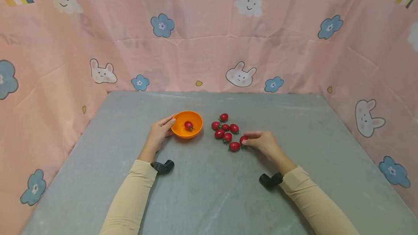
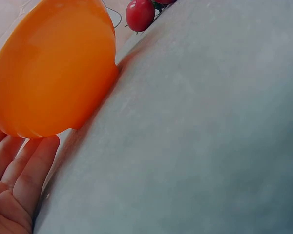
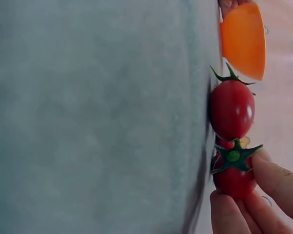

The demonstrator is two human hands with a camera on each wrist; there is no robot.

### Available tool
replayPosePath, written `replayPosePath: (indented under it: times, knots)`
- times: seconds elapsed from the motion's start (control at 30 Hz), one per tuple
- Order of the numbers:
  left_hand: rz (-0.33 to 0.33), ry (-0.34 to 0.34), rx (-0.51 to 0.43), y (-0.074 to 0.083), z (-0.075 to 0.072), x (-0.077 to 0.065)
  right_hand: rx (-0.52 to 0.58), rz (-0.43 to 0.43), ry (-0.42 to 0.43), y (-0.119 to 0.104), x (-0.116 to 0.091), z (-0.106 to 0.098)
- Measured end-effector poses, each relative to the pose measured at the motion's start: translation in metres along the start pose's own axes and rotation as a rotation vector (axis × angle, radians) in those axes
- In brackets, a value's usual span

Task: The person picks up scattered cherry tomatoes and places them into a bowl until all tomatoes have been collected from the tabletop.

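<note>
An orange bowl [image 1: 179,132] stands left of centre with one cherry tomato [image 1: 188,125] inside. My left hand [image 1: 159,132] holds the bowl at its left side, thumb over the rim and fingers against the outer wall. At the right end of a loose group of cherry tomatoes [image 1: 219,134], my right hand [image 1: 264,143] pinches a single cherry tomato [image 3: 234,180] between thumb and fingers. Its green star-shaped stem faces the right wrist camera. Another cherry tomato [image 3: 232,109] lies right beside the pinched one.
The grey table [image 1: 202,191] reaches back to a pink printed curtain [image 1: 196,53], which also hangs along both sides. A dark wrist camera [image 1: 163,167] sits on the left wrist and another wrist camera [image 1: 271,180] on the right one.
</note>
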State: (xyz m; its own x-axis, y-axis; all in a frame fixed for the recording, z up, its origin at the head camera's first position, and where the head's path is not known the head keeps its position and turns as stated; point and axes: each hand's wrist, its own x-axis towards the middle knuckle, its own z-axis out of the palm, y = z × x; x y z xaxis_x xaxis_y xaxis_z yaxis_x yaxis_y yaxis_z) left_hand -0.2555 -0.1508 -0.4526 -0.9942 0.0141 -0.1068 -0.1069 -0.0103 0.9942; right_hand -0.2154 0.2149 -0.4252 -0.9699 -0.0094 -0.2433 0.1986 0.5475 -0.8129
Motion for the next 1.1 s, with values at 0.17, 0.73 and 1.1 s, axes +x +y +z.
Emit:
replayPosePath:
  times: [0.17,0.73,1.1]
  knots:
    - [0.006,0.000,0.002,-0.004,-0.002,0.003,0.014,-0.001,0.007,-0.008,0.002,-0.002]
    - [-0.021,-0.013,0.023,0.015,0.004,-0.009,0.050,-0.023,-0.029,-0.044,0.009,0.012]
    - [0.001,0.001,0.001,-0.004,0.000,0.004,0.093,-0.024,-0.051,-0.065,0.014,0.028]
